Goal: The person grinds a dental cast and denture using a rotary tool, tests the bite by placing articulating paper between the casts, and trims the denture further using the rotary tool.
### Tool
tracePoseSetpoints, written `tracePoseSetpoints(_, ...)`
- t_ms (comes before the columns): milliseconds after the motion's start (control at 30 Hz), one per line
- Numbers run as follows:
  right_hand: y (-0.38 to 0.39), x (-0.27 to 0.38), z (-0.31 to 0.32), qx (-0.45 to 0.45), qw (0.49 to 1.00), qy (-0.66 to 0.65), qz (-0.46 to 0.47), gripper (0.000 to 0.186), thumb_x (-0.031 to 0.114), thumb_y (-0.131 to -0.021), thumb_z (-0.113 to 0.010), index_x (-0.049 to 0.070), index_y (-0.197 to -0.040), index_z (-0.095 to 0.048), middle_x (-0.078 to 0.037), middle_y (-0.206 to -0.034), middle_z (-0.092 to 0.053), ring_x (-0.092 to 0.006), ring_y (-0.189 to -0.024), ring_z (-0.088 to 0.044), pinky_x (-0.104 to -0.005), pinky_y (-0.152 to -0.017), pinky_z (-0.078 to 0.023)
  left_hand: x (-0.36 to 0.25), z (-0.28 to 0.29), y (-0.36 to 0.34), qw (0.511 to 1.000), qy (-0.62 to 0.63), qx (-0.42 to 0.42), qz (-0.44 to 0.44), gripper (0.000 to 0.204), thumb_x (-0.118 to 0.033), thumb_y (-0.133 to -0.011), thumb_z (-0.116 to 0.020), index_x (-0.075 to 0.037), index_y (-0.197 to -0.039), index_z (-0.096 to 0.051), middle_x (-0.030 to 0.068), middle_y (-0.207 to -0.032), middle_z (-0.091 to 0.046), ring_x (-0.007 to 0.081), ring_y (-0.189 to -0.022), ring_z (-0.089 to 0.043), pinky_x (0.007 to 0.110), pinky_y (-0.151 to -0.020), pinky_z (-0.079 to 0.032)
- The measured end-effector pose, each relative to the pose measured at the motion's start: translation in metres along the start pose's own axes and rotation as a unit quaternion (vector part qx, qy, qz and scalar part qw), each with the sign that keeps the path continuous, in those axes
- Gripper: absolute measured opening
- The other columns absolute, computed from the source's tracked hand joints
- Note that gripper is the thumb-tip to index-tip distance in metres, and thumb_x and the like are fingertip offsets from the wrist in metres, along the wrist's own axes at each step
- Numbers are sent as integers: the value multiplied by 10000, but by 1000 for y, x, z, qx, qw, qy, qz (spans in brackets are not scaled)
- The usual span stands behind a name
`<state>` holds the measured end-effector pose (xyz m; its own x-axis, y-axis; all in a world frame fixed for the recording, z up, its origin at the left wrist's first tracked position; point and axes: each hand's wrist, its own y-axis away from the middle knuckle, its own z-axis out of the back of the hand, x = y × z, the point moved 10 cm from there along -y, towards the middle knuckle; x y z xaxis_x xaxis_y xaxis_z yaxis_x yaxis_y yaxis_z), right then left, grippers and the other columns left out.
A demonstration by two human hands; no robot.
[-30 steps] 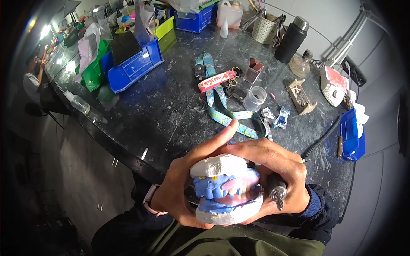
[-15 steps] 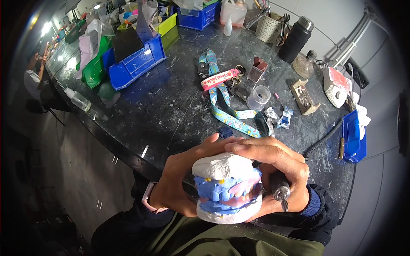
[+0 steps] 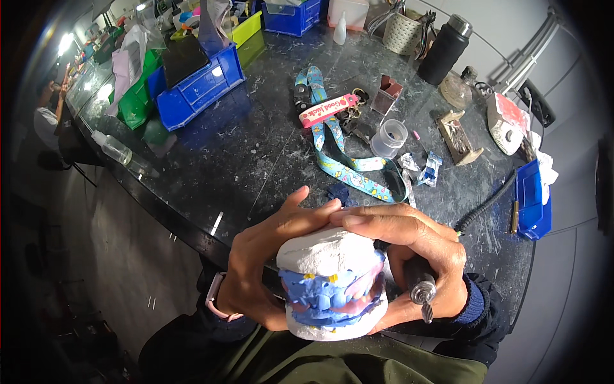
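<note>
Both of my hands clasp a white plaster dental model (image 3: pixel 329 253) with blue and pink material pressed between its upper and lower halves. My left hand (image 3: pixel 262 262) wraps the left side and top, thumb on the upper cast. My right hand (image 3: pixel 409 246) covers the top and right side, and also pinches a metal rotary handpiece (image 3: pixel 421 291) with its burr pointing down. A coiled black cord (image 3: pixel 486 205) runs from the handpiece across the dark worktop (image 3: pixel 224 166).
On the worktop lie a patterned blue lanyard with keys (image 3: pixel 339 153), a small clear cup (image 3: pixel 389 137), a black flask (image 3: pixel 446 48), blue bins (image 3: pixel 195 89), a small blue tray (image 3: pixel 531 198) at right, and a plastic bottle (image 3: pixel 118 150) by the left edge. Another person (image 3: pixel 48 118) sits far left.
The model and both hands have shifted slightly lower and nearer to me; my grip is the same, with my right fingers spread further over the top cast.
</note>
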<state>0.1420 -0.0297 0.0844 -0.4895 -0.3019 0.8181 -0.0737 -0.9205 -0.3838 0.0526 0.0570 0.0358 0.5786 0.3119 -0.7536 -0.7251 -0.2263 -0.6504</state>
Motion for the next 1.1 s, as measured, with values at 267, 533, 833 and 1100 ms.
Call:
tracePoseSetpoints(267, 1, -14, 6, -19, 996, 6, -92, 849, 230, -490, -922, -60, -1199, -557, -192, -1134, -621, -42, -580, -578, -147, -382, -336, -27, 5, -24, 990, -131, -13, 52, 797, -256, -531, -827, 61, -1206, -544, 188, -1111, -624, 243, -837, -638, 370, -852, -463)
tracePoseSetpoints(533, -2, -11, 3, -15, 996, -23, -83, 902, 245, -471, -936, -85, -1211, -538, -182, -1127, -584, -120, -814, -609, -160, -469, -440, -31, 4, -30, 979, -189, -15, 72, 812, -282, -477, -838, 48, -1173, -580, 140, -935, -595, 203, -756, -550, 309, -666, -481)
tracePoseSetpoints(833, 0, -8, 6, -33, 995, -76, -62, 917, 282, -492, -930, -118, -1204, -512, -230, -1166, -537, -243, -1027, -583, -258, -666, -539, -16, -7, -22, 997, -56, -46, 35, 820, -223, -507, -839, 97, -1194, -526, 266, -1142, -570, 321, -1050, -607, 379, -883, -500)
tracePoseSetpoints(1100, 2, -8, 8, -40, 998, -36, -38, 895, 339, -544, -899, -119, -1209, -513, -258, -1184, -535, -291, -1071, -573, -313, -739, -534, 7, -11, -19, 979, 70, -58, 180, 878, -298, -547, -839, 73, -1235, -440, 206, -1162, -553, 265, -1060, -587, 367, -924, -485)
